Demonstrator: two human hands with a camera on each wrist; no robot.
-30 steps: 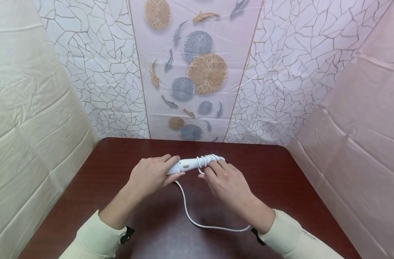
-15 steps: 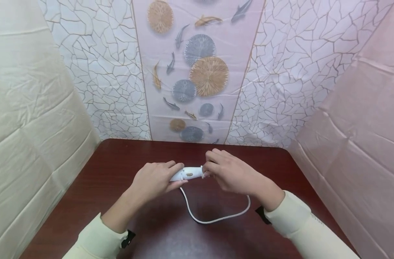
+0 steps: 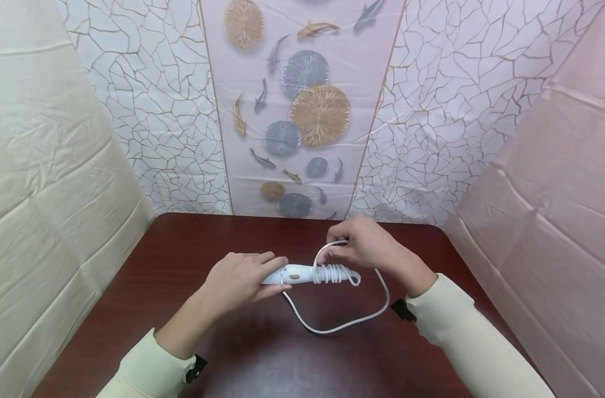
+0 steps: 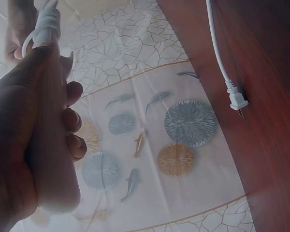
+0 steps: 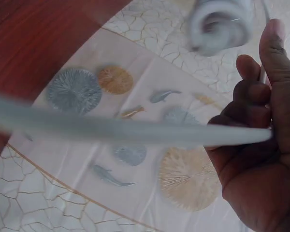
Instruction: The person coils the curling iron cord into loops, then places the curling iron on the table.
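A white wand-shaped corded appliance (image 3: 300, 273) with a small gold switch lies level over the table. My left hand (image 3: 236, 279) grips its thick end, thumb below and fingers over the top; the left wrist view shows that end's rounded tip (image 4: 58, 193). Several turns of its white cord (image 3: 332, 273) circle the narrower end. Above these turns my right hand (image 3: 366, 246) holds the cord, a loop rising from the wand to its fingers. In the right wrist view the taut cord (image 5: 135, 130) runs into the curled fingers, with the blurred wrapped end (image 5: 220, 29) beyond.
The free cord (image 3: 327, 332) hangs in a curve below the hands over the dark red table (image 3: 193, 237). Its two-pin plug (image 4: 239, 100) shows in the left wrist view. Patterned cloth (image 3: 173, 110) stands behind, with pale cloth walls (image 3: 546, 221) at the sides.
My right hand went round the wrapped end and came up above it, drawing the cord over the wand. The hanging cord has risen a little. My left hand keeps its grip.
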